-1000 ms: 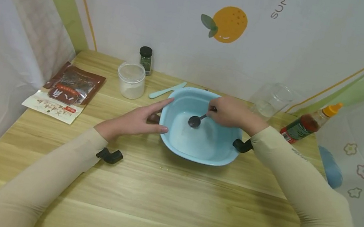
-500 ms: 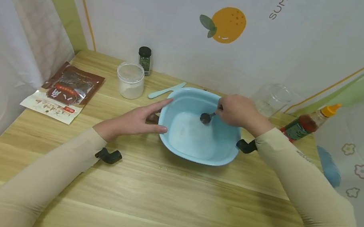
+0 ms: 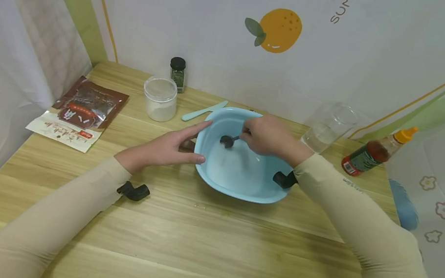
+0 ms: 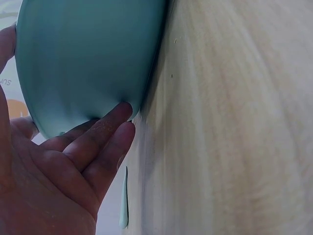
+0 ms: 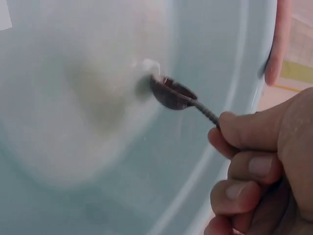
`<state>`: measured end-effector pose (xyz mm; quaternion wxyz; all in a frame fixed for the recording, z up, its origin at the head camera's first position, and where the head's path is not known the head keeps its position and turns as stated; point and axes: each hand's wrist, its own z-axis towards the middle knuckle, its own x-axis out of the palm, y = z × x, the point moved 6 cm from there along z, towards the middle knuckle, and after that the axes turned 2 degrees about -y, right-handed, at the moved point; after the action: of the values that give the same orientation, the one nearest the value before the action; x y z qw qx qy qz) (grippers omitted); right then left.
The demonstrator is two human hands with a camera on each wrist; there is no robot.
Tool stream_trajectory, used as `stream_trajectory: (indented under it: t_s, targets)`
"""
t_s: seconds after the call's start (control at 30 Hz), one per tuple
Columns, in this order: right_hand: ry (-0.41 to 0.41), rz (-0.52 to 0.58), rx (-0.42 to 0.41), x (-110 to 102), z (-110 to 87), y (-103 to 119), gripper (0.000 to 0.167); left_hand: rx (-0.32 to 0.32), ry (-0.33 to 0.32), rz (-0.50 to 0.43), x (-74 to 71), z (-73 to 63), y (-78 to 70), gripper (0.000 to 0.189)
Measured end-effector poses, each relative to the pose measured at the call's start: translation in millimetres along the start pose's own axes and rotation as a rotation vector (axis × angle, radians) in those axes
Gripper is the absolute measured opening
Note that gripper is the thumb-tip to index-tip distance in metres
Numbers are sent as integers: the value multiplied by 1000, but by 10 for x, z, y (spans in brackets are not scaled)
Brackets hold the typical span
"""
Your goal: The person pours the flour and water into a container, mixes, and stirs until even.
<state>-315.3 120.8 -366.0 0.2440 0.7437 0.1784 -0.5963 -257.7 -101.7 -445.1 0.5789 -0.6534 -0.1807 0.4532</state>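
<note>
A light blue basin (image 3: 239, 195) stands on the wooden table, with what looks like cloudy, whitish liquid in its bottom. My left hand (image 3: 164, 148) rests against the basin's left side, fingers spread; in the left wrist view, several of its fingertips (image 4: 124, 108) touch the lower outer wall. Over the basin, my right hand (image 3: 269, 136) pinches the thin handle of a small dark spoon (image 3: 227, 142) between thumb and forefinger. The spoon's round bowl (image 5: 172, 94) is low inside the basin at its left, touching or just above the liquid; I cannot tell which.
Behind the basin's left side lie a pale green spatula-like tool (image 3: 204, 110), a jar of white powder (image 3: 160, 99) and a dark-capped spice jar (image 3: 177, 74). A brown packet (image 3: 79, 113) lies left. A clear glass (image 3: 328, 128) and a red sauce bottle (image 3: 374, 152) stand right.
My right hand first moved the spoon rightward in the basin, then swept it back left, past where it started. The left hand and basin have stayed nearly still.
</note>
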Motion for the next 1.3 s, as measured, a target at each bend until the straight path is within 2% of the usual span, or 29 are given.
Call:
stream_trajectory:
  t_s: [0.2,0.37,0.57,0.73,0.87,1.07,1.3]
  targets:
    - [51,91,-129,67,-57,124,17,0,1,7,-2,3,-13,99]
    - [120,129,-240,92,-136,141,13,-1,-4,17,-4,-4,-19,100]
    - [253,130,-280,110,-246,24,16,-7,-18,26,-10,-11,-5,101]
    - [328,82,-201,48,-333,-147,19,-4,-15,22,-9,-6,8,100]
    - [332,5,-99,-25,-345,-288,17,-6,-14,24,-12,-9,10,100]
    - [228,-138,-9,-145,-287,-406,20,-4,-12,20,-16,-14,8,100]
    - [116,-182,45,-219,-213,-458,36,-13,-9,7,-8,-3,15,100]
